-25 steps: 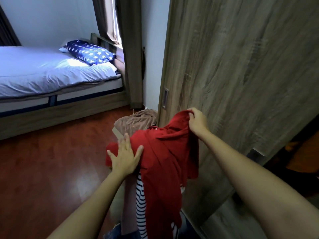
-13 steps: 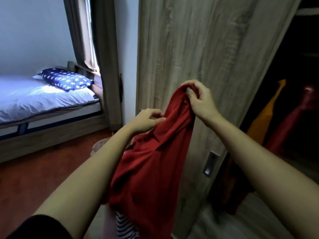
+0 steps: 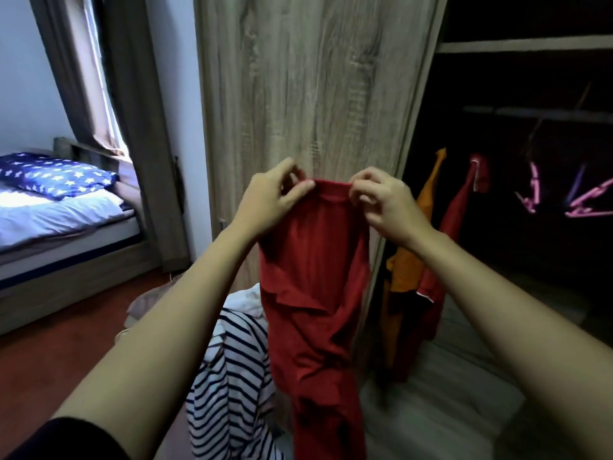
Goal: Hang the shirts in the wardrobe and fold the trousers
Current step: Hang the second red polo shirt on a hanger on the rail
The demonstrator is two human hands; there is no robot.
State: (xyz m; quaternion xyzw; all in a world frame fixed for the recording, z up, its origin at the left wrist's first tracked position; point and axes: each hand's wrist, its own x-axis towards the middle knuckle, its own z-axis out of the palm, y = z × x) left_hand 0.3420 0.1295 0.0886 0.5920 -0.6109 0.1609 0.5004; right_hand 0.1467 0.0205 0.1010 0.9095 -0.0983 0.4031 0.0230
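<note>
From my station, the wardrobe is the biggest thing on the feed. Its wood-grain door covers the middle and the bay to the right stands open and dark. In that bay an orange garment and a dark red garment hang side by side just past the door's edge, touching each other. Farther right, well apart from them, pink hangers dangle from the rail, and a pale shelf runs above it.

At far left is the bed, with a blue star-print pillow at its head.

The red shirt is held up in front of the wardrobe door, outside the open bay. It hangs bunched from its collar down past the bottom of the view. Behind its lower half and to the left lies a striped shirt in a loose heap. I cannot tell what the heap rests on.

Both hands are raised at the collar, close together. The left hand pinches the collar's left end between thumb and forefinger, with the other fingers loosely bent behind. The right hand has its fingers curled in tight and nips the right end with its fingertips. The collar band is stretched straight between the two pinches.
</note>
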